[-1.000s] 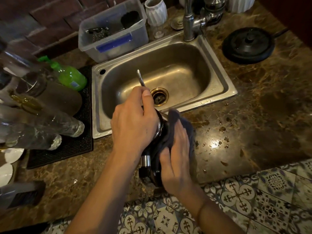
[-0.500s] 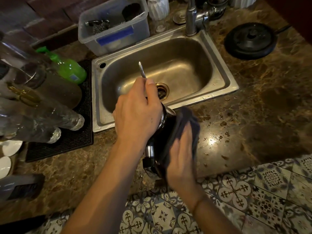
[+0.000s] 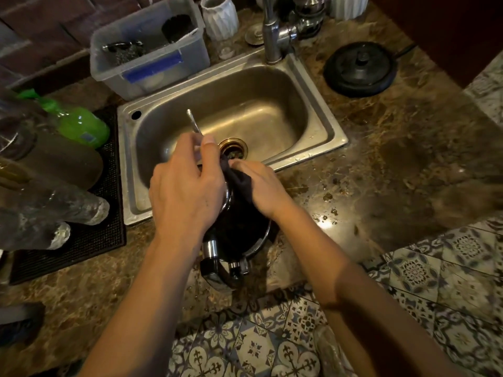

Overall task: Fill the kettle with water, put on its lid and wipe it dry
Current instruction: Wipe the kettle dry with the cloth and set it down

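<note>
Kettle: the dark kettle (image 3: 239, 240) with chrome trim stands on the marble counter (image 3: 381, 172), at its front edge and just in front of the sink (image 3: 313, 110).
Spout: the thin metal spout (image 3: 193, 124) rises past your left thumb and points away from you, over the basin.
Handle end: the black and chrome handle (image 3: 215, 263) faces you and hangs past the counter edge.
Left hand: your left hand (image 3: 187, 191) is clamped over the kettle's top, fingers curled down its far side, thumb up beside the spout.
Right hand: your right hand (image 3: 261, 186) bunches a dark cloth (image 3: 239, 179) in curled fingers and presses it on the kettle's upper right side, touching your left hand.
Counter: water drops lie on the stone to the right of the kettle.
Power base: a round black base (image 3: 359, 68) sits well apart, right of the faucet (image 3: 269, 36).
Left side: a clear plastic tub (image 3: 147, 58) stands behind the sink, and a green bottle (image 3: 79, 126) lies beside a black mat (image 3: 109, 240).
</note>
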Motion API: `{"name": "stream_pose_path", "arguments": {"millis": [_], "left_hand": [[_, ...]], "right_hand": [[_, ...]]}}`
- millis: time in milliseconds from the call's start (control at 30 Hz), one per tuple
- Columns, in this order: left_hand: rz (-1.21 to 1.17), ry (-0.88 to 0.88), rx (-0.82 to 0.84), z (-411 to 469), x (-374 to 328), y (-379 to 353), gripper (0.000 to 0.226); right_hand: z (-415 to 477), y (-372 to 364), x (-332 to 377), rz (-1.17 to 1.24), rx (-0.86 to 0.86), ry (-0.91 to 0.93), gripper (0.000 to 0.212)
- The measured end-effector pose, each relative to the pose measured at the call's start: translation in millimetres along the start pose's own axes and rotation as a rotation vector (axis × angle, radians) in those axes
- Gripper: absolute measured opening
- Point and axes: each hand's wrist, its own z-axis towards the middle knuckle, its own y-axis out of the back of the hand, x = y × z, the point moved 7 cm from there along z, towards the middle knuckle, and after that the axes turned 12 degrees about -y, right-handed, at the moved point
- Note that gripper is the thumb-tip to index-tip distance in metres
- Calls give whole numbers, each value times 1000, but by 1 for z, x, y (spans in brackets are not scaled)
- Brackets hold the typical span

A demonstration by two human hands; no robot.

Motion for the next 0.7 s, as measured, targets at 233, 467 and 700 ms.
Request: {"name": "stream_pose_path", "arguments": {"millis": [233,467,700], "left_hand": [[43,26,-16,-2,-3,1,44],[46,16,-50,-4,-7,4,57],[39,2,-69,-7,-8,7,59]], "right_hand": [[-65,-11,-25,488,-159,-362,45],[-140,-40,-14,735,-281,-386,50],[-187,-35,5,1133,53,-710,71]]}}
